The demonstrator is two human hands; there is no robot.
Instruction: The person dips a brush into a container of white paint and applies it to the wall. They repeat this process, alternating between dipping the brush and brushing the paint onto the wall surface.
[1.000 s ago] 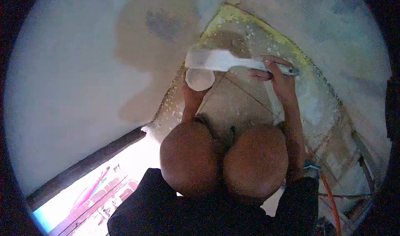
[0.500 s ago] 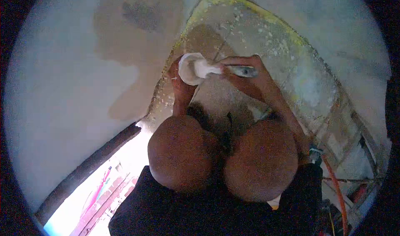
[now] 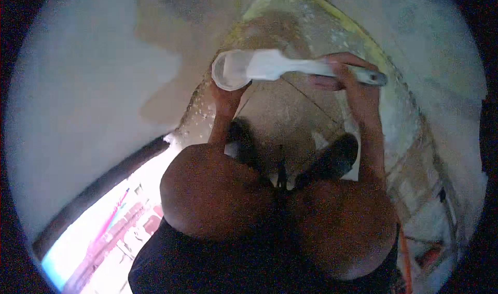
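Observation:
My right hand [image 3: 358, 79] is closed around the handle of a white-coated paintbrush [image 3: 298, 66], its hanging hole showing at the far end. The wide brush head points left and overlaps the rim of a small round tub [image 3: 222, 72] with a pale inside. Beneath and behind that tub is my left hand [image 3: 228, 94], wrapped round its side with the fingers mostly hidden. Both hands are held out in front of my bent knees, above the floor.
A pale wall [image 3: 88, 81] with shadows on it rises at the left. Speckled flooring [image 3: 285, 112] with a yellowish edge [image 3: 337, 14] narrows to a corner ahead. Lower left is a bright opening [image 3: 119, 232] with a dark frame [image 3: 104, 190]; an orange hose [image 3: 406, 263] runs at lower right.
The brush has come up out of the tub and moved right, so its head and most of its handle now show. The tub has shifted slightly up and left.

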